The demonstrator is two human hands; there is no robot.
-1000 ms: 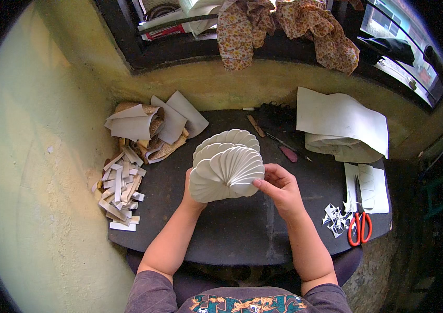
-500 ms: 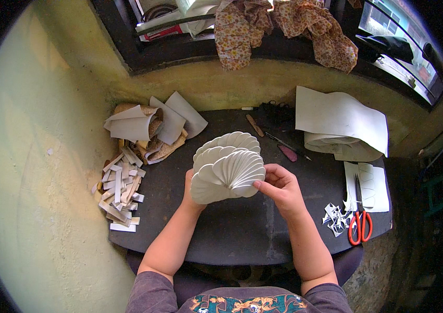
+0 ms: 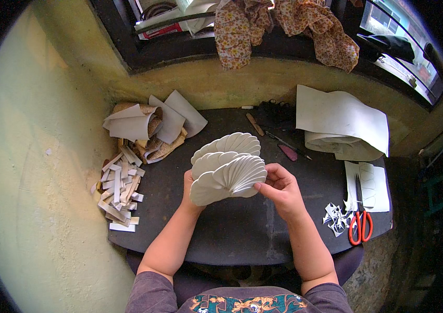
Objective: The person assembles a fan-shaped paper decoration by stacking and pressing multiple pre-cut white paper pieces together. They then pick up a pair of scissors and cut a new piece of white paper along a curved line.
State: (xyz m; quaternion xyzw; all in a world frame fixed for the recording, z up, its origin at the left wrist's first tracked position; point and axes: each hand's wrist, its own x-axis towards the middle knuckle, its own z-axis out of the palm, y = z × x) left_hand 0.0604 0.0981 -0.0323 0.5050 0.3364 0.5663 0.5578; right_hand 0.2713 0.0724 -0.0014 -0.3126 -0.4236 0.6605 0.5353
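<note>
So the white rounded pieces (image 3: pixel 226 175) were right between the two hands, lifted over the dark table (image 3: pixel 232 240) and spread into overlapping fans. As far as I could judge, the shaping on that bunch was done: loads of petal-edged pieces, all looking pretty alike. No way to count them from here, since they overlapped so much. What seemed left was more cutting. Out past the right hand (image 3: pixel 279 189) there was a flat white sheet (image 3: pixel 380 199) with curved outlines on it, not yet cut along as far as I could see. Red-handled scissors (image 3: pixel 360 227) lay partly over it, with a little heap of white scraps (image 3: pixel 337 218) just beside them on the side nearer the hand.

Pose-wise, both forearms reached forward and angled inward. The right hand had its thumb on the front of the bunch, pinching the near right edge, other fingers curled up. The left hand (image 3: pixel 187 187) gripped the opposite edge, mostly hidden behind the pieces, so I couldn't tell how its fingers sat. Further out to its left was a messy pile of pale strips (image 3: pixel 120 190).
</note>
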